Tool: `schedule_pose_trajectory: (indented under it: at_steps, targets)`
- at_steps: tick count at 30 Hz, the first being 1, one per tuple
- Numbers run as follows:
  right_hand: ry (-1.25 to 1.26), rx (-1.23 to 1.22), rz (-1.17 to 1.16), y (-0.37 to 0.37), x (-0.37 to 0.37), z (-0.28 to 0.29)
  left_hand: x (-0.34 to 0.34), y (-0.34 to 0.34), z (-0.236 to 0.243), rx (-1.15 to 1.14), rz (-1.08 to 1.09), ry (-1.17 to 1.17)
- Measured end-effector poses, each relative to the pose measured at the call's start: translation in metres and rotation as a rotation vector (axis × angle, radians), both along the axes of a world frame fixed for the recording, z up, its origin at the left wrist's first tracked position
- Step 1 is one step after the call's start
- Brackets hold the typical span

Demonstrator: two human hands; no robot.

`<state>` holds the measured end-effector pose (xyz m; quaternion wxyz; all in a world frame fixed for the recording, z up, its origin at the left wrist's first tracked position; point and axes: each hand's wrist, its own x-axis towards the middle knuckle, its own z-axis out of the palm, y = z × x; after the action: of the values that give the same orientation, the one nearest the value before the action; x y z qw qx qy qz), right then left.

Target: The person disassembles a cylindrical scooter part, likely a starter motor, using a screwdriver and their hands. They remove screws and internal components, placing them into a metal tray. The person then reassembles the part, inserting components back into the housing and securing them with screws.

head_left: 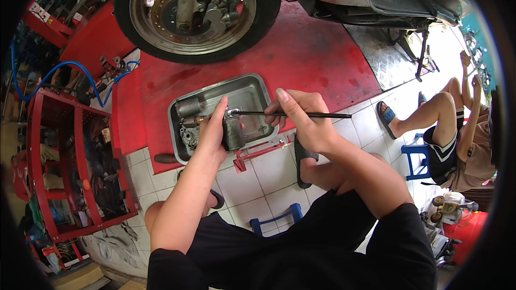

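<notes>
Left hand (214, 133) is gripping, thumb (222, 106) pointing forward. Right hand (307, 118) is gripping too, fingers (273, 114) curling. Left forearm (187, 196) and right forearm (363, 166) are slanting inward.

The tray (253, 96) is smooth, shiny metal; the held cylinder (233, 134) is dull metal. The rod (317, 115) looks smooth. The tyre (267, 5) is matt rubber, the tiles (274, 172) glossy.

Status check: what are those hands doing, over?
Left hand: holding grey metal cylinder. Right hand: gripping black rod, one end at cylinder's top. Below: tray with other metal parts.
</notes>
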<state>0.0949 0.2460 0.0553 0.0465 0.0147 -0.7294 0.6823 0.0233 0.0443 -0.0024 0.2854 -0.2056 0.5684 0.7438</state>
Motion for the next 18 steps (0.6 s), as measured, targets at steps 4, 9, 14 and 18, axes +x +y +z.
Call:
schedule_pose_trajectory:
  at_steps: [4, 9, 14, 18]
  targets:
    - [-0.045, 0.082, 0.066, 0.001, -0.001, 0.005, 0.001, 0.002, 0.0, -0.03, 0.013, 0.043]
    - [-0.104, -0.026, 0.044, 0.001, -0.002, 0.002, 0.003, 0.002, -0.005, -0.042, 0.021, 0.148]
    - [-0.241, -0.207, -0.019, 0.001, -0.001, -0.005, 0.004, 0.008, -0.014, -0.116, 0.082, 0.23]
    - [-0.004, 0.072, 0.178, 0.008, 0.0, 0.001, 0.0, 0.011, -0.012, -0.136, 0.02, 0.198]
